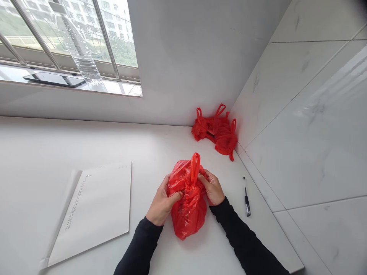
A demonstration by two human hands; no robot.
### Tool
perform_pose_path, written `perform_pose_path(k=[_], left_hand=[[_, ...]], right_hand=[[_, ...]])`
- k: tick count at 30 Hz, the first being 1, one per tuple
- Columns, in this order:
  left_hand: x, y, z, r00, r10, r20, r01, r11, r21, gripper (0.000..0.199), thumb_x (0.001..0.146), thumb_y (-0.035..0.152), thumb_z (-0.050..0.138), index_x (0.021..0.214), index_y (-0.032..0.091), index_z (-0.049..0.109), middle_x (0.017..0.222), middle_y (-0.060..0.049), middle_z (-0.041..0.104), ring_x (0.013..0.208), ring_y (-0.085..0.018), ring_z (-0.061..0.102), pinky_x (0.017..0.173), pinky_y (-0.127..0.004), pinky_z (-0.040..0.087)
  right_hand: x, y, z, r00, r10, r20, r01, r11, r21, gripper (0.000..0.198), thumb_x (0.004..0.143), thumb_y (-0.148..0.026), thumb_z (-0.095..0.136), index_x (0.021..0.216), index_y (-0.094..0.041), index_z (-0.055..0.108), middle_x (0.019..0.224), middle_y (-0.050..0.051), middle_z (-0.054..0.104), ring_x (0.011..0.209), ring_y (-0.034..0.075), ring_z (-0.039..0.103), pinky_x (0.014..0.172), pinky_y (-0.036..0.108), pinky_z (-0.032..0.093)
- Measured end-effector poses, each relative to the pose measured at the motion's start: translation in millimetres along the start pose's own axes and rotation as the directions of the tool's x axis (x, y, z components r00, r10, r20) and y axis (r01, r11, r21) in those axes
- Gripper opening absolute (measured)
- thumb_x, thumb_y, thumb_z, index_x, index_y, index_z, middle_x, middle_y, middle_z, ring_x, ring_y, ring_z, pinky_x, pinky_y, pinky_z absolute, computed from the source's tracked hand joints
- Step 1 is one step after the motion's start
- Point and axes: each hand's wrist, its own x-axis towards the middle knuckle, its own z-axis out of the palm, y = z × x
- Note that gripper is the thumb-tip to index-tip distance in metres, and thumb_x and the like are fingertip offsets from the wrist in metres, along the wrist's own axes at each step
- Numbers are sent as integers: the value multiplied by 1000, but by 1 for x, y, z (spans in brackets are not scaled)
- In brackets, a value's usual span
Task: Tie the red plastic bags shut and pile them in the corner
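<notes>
A shiny red plastic bag (187, 214) is held over the white table, in front of me. Its top looks gathered, with a handle loop sticking up. What it contains cannot be made out through the film. My left hand (164, 200) grips the bag's left side, thumb on the front and the other fingers mostly hidden behind. On the right side, my right hand (212, 187) pinches the film beside the gathered part. Further back, in the corner, lies a heap of red plastic bags (216, 130) with several handle loops standing up.
An open notebook (100, 210) with a column of handwriting lies on the table (149, 145) at left. A pen (247, 200) rests at right near the tiled wall (315, 126). On the window sill stand a clear water bottle (86, 67) and a flat dark tablet (54, 78).
</notes>
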Motion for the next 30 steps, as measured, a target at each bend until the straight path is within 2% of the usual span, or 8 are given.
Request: perform_pose_path(k=[4,7,10,13,16,20,25,30], left_hand=[[1,-3,-2,999,-10,-40,8,999,-52,47,76,28,78,118,15,61,114,-14,71,103,-30,69,87,-39,55],[0,-1,-2,997,-18,-76,10,995,-104,48,76,27,78,120,15,63,109,-12,73,100,-29,69,86,-39,56],[-2,2,0,995,-22,-92,12,995,-103,49,79,28,75,125,18,62,112,-10,72,98,-27,70,85,-37,56],[-3,4,1,998,-37,-58,33,996,-78,50,83,30,69,132,22,59,116,-9,71,99,-27,70,83,-37,57],[-3,4,1,1000,-28,-9,27,999,-30,56,81,20,66,136,25,56,119,-8,69,106,-28,68,82,-34,56],[-3,2,1,999,42,9,-42,999,5,59,78,17,70,135,25,55,123,-8,68,112,-29,65,84,-34,56],[-2,3,0,996,73,-44,-78,990,-115,55,81,26,74,133,25,55,126,-10,66,115,-31,64,92,-40,55],[-3,8,1,999,3,-50,-13,977,-212,70,72,14,75,138,27,53,124,-7,67,116,-32,63,93,-39,55]], right_hand=[[-1,-5,3,999,14,32,-14,1000,4,31,87,-47,70,104,-22,69,98,3,70,88,20,64,84,33,51],[-4,-11,8,992,31,119,-29,999,-18,33,89,-46,69,111,-22,67,105,4,70,95,21,65,90,35,50],[-6,-13,9,985,41,169,-35,999,-39,33,86,-42,73,111,-21,67,104,5,71,93,22,65,88,35,51],[-5,-10,7,992,11,122,-9,1000,-19,32,83,-39,76,109,-21,68,104,4,70,94,22,65,88,35,51],[-3,-6,4,998,-21,60,22,1000,-12,30,82,-38,77,106,-22,68,103,4,71,94,22,64,87,35,51],[-3,-8,4,995,-1,104,-2,1000,30,31,89,-41,70,112,-22,66,109,6,71,96,24,65,90,39,51],[-6,-16,8,969,8,249,-13,1000,18,46,84,-34,76,126,-26,59,125,6,66,116,26,61,103,43,47],[-4,-10,5,974,-73,215,78,997,-14,38,84,-31,76,119,-24,63,119,6,68,111,24,63,100,41,48]])
